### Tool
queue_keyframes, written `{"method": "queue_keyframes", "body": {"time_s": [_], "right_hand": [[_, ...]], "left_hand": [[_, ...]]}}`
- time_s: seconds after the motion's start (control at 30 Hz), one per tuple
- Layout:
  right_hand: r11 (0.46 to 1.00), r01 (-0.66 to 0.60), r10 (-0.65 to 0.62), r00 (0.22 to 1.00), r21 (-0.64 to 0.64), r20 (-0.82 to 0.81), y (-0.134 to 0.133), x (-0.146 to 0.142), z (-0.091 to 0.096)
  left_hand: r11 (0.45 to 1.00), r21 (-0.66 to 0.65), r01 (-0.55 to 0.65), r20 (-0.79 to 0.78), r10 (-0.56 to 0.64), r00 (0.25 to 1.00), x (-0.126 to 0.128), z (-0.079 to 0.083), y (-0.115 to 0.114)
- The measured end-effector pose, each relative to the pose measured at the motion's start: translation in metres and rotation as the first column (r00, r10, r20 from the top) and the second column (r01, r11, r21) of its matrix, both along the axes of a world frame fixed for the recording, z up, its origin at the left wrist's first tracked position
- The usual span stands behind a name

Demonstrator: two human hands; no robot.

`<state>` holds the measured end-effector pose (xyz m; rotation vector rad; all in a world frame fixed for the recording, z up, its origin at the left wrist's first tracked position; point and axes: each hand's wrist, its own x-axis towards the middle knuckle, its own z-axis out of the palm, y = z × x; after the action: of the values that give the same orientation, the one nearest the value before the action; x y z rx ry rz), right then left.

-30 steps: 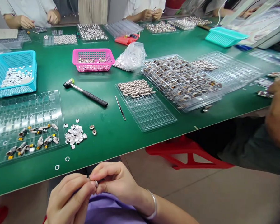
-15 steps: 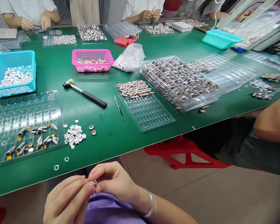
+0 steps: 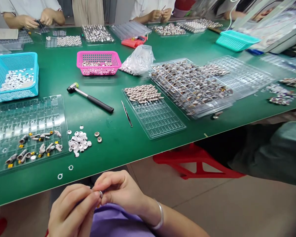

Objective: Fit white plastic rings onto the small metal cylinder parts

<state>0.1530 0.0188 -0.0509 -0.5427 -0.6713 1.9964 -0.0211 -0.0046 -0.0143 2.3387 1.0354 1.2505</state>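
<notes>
Close to my lap, my left hand and my right hand meet with thumbs and fingertips pinched together. Between them is a small earbud part, mostly covered by the fingers; a rounded grey edge and a speck of orange show. On the table ahead lie a pile of white round caps and two small brown-rimmed cups. To the left, a clear plastic tray carries several earbud stems with orange tabs. Two thin white rings rest near the table edge.
A hammer and tweezers lie mid-table. Beyond are a blue basket, a pink basket, a plastic bag and stacked trays. A red stool stands at right beside a person's leg. Other people work across the table.
Both hands keep their pinch on the earbud part, which has shifted slightly, and an orange speck now shows under it. A neighbour's forearm at the right edge has gone out of view.
</notes>
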Motion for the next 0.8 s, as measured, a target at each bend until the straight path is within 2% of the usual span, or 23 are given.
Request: {"method": "queue_keyframes", "body": {"time_s": [0.17,0.27,0.33,0.5,0.6,0.67,0.7,0.73,0.77,0.8], "right_hand": [[0.988,-0.101,0.093,0.993,-0.121,-0.074,0.001,-0.001,0.001],[0.977,-0.113,0.100,0.992,-0.182,-0.081,0.000,-0.002,-0.003],[0.974,-0.109,0.098,0.993,-0.200,-0.064,-0.001,-0.003,-0.005],[0.970,-0.119,0.108,0.992,-0.212,-0.065,-0.001,-0.003,-0.007],[0.971,-0.123,0.115,0.992,-0.206,-0.050,0.000,-0.001,-0.006],[0.987,-0.079,0.085,0.996,-0.142,0.038,0.001,0.001,-0.004],[0.998,-0.030,0.037,0.992,-0.060,0.124,0.002,0.003,-0.002],[0.998,0.022,-0.035,0.972,0.062,0.230,0.002,0.005,0.000],[0.976,0.060,-0.129,0.934,0.209,0.334,0.002,0.007,0.003],[0.930,0.072,-0.228,0.880,0.360,0.416,0.002,0.009,0.005]], "left_hand": [[0.998,-0.064,0.007,0.021,-0.006,1.000,0.001,0.001,0.002],[0.994,-0.072,-0.078,0.038,0.080,0.996,0.002,0.001,0.002],[0.989,-0.079,-0.121,0.042,0.125,0.991,0.004,0.001,0.002],[0.989,-0.068,-0.135,0.031,0.137,0.990,0.006,0.002,0.003],[0.982,-0.109,-0.151,0.028,0.155,0.987,0.005,0.002,0.003],[0.970,-0.190,-0.154,0.028,0.162,0.986,0.004,0.001,0.002],[0.956,-0.252,-0.153,0.035,0.167,0.985,0.003,0.001,0.002],[0.932,-0.329,-0.151,0.050,0.177,0.983,0.003,0.000,0.002],[0.898,-0.414,-0.146,0.077,0.194,0.978,0.003,-0.001,0.002],[0.854,-0.501,-0.137,0.116,0.223,0.968,0.004,-0.002,0.002]]}}
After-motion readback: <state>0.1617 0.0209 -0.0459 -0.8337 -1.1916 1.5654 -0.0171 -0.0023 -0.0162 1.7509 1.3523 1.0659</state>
